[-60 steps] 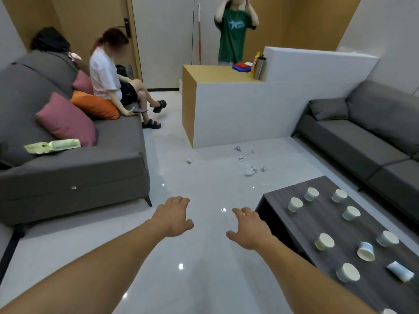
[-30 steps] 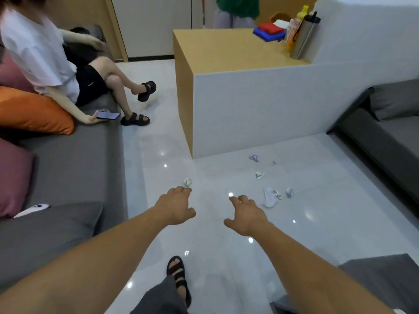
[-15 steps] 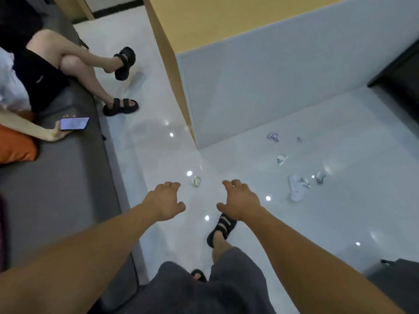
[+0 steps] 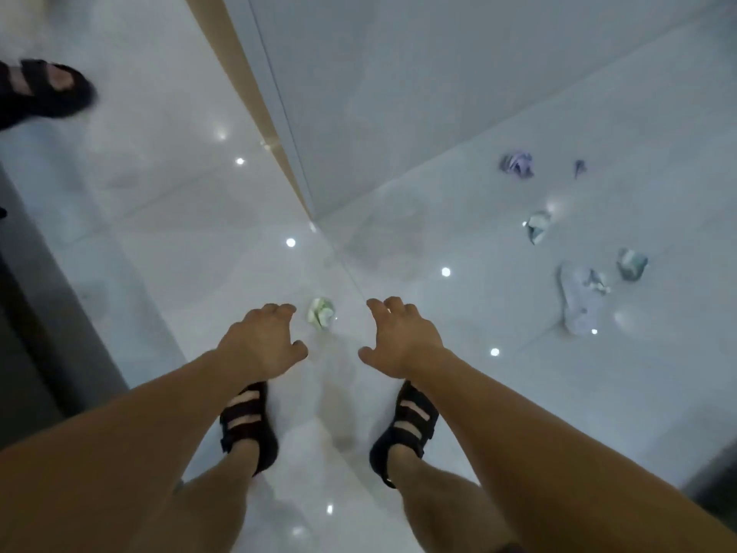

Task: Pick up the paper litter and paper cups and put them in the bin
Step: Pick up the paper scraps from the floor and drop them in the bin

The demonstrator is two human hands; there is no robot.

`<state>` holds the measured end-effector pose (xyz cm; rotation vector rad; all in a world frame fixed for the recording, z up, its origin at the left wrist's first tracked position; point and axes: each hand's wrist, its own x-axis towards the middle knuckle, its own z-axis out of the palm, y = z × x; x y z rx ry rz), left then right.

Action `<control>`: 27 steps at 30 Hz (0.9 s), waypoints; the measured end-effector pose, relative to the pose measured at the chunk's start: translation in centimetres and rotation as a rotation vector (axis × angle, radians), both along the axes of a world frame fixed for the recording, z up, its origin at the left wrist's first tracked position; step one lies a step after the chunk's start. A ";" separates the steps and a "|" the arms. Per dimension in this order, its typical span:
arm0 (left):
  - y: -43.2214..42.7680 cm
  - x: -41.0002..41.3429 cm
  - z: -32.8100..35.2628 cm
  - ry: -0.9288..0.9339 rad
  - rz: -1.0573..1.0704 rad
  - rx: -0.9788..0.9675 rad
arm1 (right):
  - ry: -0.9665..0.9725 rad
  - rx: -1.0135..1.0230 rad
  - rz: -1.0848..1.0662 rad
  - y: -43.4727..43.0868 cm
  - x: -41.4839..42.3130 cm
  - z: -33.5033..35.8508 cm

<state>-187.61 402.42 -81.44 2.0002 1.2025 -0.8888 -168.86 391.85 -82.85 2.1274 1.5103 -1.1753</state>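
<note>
A small crumpled ball of pale green and white paper lies on the glossy white tiled floor, just in front of the person's feet and between their two outstretched hands. The left hand hangs at about eight o'clock from the ball, palm down. Its fingers are loosely bent and a little spread and hold nothing, and the fingertips are just beside the paper without touching it. The right hand hangs at about four o'clock from the ball in the same relaxed, empty, palm-down pose, its thumb out to the side. Below the hands, at six o'clock, the person's feet stand apart in black strapped sandals, the left sandal and the right sandal. More litter lies well apart from the ball, out toward two and three o'clock. There is a flattened white sheet of crumpled paper, a teal and white wad just beyond it, a green and white crumpled scrap, a crumpled lilac paper and a tiny purple scrap beside that. At twelve o'clock the white front panel of a cabinet rises from the floor. Its light wooden side runs down to a corner just beyond the ball. At ten o'clock, near the frame's upper left edge, another person's foot in a black sandal shows, blurred. The dark grey base of a sofa runs along the left edge at nine o'clock.
</note>
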 end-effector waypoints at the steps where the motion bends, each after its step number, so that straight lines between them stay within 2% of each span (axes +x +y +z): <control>1: 1.0 0.0 -2.9 -0.008 -0.006 -0.002 | 0.004 0.002 -0.001 0.8 -0.8 -3.2; 8: 4.1 -2.0 -20.0 -0.057 -0.029 -0.013 | -0.004 0.035 -0.071 3.9 -6.6 -22.3; 12: 4.0 -3.6 -25.0 -0.106 0.012 0.009 | -0.023 0.091 -0.098 4.7 -8.6 -28.1; 15: 3.8 -4.2 -26.4 -0.119 0.016 -0.007 | -0.066 0.122 -0.094 4.8 -9.2 -29.7; 20: 3.3 -3.1 -23.7 -0.141 0.089 -0.067 | -0.024 0.184 -0.168 3.5 -7.8 -25.1; 24: 1.6 1.0 -16.1 -0.233 0.188 -0.217 | 0.028 0.321 -0.233 0.9 -4.6 -15.5; 27: 0.0 5.7 -8.7 -0.351 0.182 -0.282 | 0.069 0.394 -0.333 -2.0 -1.6 -7.1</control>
